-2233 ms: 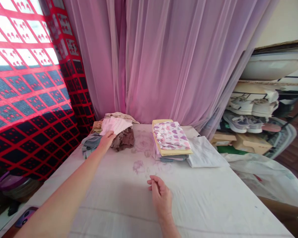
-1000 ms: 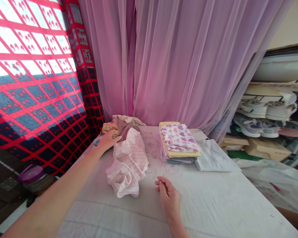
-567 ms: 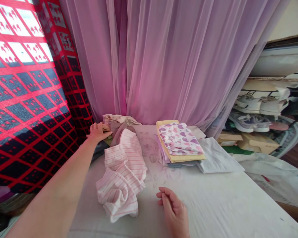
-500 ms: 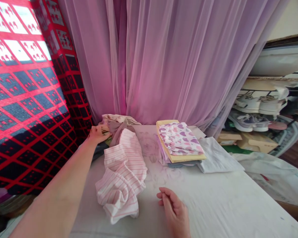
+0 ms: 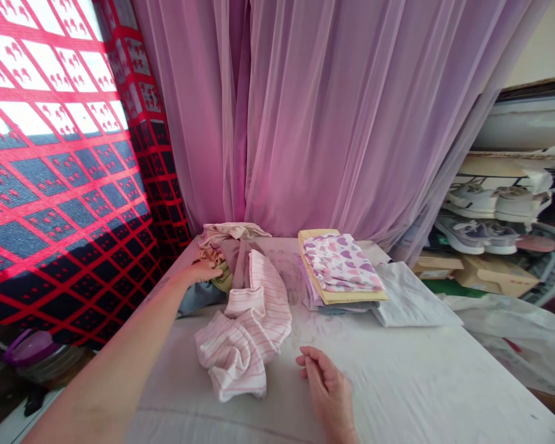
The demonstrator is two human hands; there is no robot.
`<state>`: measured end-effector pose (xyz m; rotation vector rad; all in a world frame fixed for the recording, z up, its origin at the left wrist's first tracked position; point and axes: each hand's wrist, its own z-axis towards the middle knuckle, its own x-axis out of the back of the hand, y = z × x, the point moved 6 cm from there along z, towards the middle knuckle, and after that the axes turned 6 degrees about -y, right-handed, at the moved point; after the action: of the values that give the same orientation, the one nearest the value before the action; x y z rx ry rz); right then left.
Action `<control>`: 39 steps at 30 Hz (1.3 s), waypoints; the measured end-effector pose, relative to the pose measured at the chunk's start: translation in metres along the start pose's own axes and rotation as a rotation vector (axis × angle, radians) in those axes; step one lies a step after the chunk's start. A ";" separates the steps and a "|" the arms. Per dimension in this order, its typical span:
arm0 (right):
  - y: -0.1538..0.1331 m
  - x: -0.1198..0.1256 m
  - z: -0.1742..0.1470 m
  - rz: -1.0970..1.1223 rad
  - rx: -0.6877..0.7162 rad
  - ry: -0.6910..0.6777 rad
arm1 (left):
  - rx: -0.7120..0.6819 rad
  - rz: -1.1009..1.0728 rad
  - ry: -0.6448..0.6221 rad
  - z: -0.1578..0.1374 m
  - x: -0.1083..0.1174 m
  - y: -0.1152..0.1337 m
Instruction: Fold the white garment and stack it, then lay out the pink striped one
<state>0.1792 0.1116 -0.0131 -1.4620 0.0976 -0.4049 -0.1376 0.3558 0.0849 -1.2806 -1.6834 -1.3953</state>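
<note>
My left hand [image 5: 202, 271] reaches into a heap of unfolded clothes [image 5: 226, 246] at the far left of the white-covered table [image 5: 398, 382], its fingers closed on a garment there. A pink striped garment [image 5: 245, 327] lies crumpled on the table in front of the heap. My right hand [image 5: 326, 388] rests on the cloth just right of that garment, fingers loosely curled and holding nothing. A neat stack of folded clothes [image 5: 337, 268], topped by a heart-print piece, sits at the far middle.
A white folded cloth [image 5: 411, 299] lies right of the stack. Pink curtains [image 5: 328, 111] hang behind the table and a red patterned curtain [image 5: 50, 172] covers the left. Shelves with shoes [image 5: 490, 209], boxes and a plastic bag stand at the right.
My left hand pulled the pink striped garment off the heap onto the table, then went back into the heap and closed on another garment. My right hand stayed resting on the table.
</note>
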 end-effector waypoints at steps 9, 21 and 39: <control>0.018 0.003 0.010 -0.005 0.015 -0.145 | 0.024 -0.020 -0.278 -0.015 0.001 0.021; -0.001 0.005 0.003 -0.013 0.016 -0.048 | 0.104 0.220 0.303 0.036 0.050 0.020; 0.008 0.000 0.009 0.019 0.001 -0.107 | -0.235 -0.663 1.011 -0.073 0.128 0.070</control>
<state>0.1840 0.1207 -0.0194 -1.4780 0.0254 -0.3105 -0.1278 0.3226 0.2443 0.0518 -1.2241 -2.1479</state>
